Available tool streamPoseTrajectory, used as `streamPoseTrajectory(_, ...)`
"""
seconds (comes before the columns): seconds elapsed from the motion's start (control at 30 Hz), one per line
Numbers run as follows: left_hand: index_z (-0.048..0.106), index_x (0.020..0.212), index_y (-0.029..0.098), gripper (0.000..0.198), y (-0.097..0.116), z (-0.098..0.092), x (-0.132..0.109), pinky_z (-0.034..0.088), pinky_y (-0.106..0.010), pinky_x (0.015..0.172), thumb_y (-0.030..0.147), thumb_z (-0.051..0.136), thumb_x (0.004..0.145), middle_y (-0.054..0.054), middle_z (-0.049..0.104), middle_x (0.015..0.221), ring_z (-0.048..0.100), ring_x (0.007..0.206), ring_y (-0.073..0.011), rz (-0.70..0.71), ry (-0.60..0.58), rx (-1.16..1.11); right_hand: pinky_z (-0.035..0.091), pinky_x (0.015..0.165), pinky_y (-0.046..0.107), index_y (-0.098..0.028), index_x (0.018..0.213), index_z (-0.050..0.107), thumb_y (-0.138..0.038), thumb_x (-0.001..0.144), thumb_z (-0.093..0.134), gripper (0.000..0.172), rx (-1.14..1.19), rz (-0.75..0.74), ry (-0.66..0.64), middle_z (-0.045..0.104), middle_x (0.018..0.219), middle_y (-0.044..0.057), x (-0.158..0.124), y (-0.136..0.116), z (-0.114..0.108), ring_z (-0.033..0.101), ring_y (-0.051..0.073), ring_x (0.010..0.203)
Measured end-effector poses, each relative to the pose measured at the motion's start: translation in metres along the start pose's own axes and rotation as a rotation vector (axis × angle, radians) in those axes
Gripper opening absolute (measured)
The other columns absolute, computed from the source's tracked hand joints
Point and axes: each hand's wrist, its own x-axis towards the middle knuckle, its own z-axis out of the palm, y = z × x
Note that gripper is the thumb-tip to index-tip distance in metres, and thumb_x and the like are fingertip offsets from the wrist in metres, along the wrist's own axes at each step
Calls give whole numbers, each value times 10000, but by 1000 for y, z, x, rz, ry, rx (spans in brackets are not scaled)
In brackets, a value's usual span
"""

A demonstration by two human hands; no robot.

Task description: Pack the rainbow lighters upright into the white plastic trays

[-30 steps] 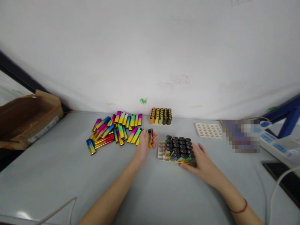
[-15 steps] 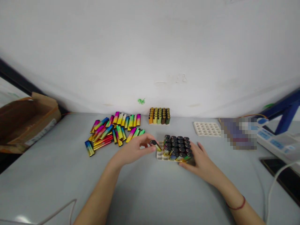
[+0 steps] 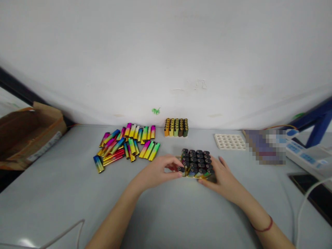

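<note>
My left hand [image 3: 164, 170] pinches a black-topped lighter [image 3: 181, 169] at the near left corner of a white holed tray [image 3: 194, 177]. Rows of upright lighters [image 3: 199, 161] with black tops fill most of this tray. Whether the pinched lighter's lower end sits in a hole is hidden. Wrapped round the tray's right side is my right hand [image 3: 224, 180], its thumb at the front edge. To the left lies a loose pile of shiny lighters [image 3: 132, 146] in rainbow, gold and red colours.
Against the wall stands a block of upright gold-topped lighters [image 3: 176, 128]. An unfilled white holed tray [image 3: 229, 142] lies to the right, near a blurred packet [image 3: 264, 147], a power strip [image 3: 306, 157] and a dark phone [image 3: 313, 193]. A cardboard box [image 3: 33, 135] is at far left.
My left hand has moved right and slightly nearer with the lighter, which was tilted and now stands more upright at the tray's corner. My right hand stays in place.
</note>
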Motion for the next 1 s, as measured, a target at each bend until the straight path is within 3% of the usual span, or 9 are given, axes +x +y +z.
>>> streamPoseTrajectory(0.3,694,823,201,89,1,11,0,487,-253,740,235,728,749,-21,716,848,657,763,-159,61,53,122,198,1154,648,-182,1482,325,-514,854,623,771,1,2,-8,497,1461,194,1,0,0,419,344,1384)
streamPoseTrajectory(0.47,611,752,205,138,0,12,0,458,-242,670,254,738,734,7,670,756,629,721,-158,12,84,154,202,1152,647,-175,1476,333,-518,851,626,771,3,-1,-2,499,1459,196,0,1,1,425,344,1379)
streamPoseTrajectory(0.67,611,723,208,164,-1,9,-1,439,-245,658,289,754,720,16,651,729,587,681,-152,11,12,165,209,1145,657,-178,1490,328,-523,845,626,789,5,-1,1,501,1455,203,0,0,0,432,351,1373)
streamPoseTrajectory(0.8,677,825,215,174,-6,-6,-3,427,-239,621,327,754,717,5,683,782,582,646,-146,-58,-26,170,218,1148,646,-179,1492,331,-522,850,624,784,-3,3,3,496,1460,202,0,0,0,429,346,1376)
streamPoseTrajectory(0.9,717,885,231,225,-17,-24,-3,430,-258,612,407,718,745,-17,708,810,572,627,-161,-89,90,261,219,1145,652,-186,1500,321,-521,851,624,791,-4,-8,11,499,1458,201,0,2,1,438,351,1369)
streamPoseTrajectory(1.0,729,857,220,209,-32,-36,1,465,-317,741,398,631,812,-65,714,843,612,752,-221,-109,358,514,219,1145,655,-190,1494,326,-522,856,620,777,-4,-11,6,505,1453,200,-1,2,1,439,350,1369)
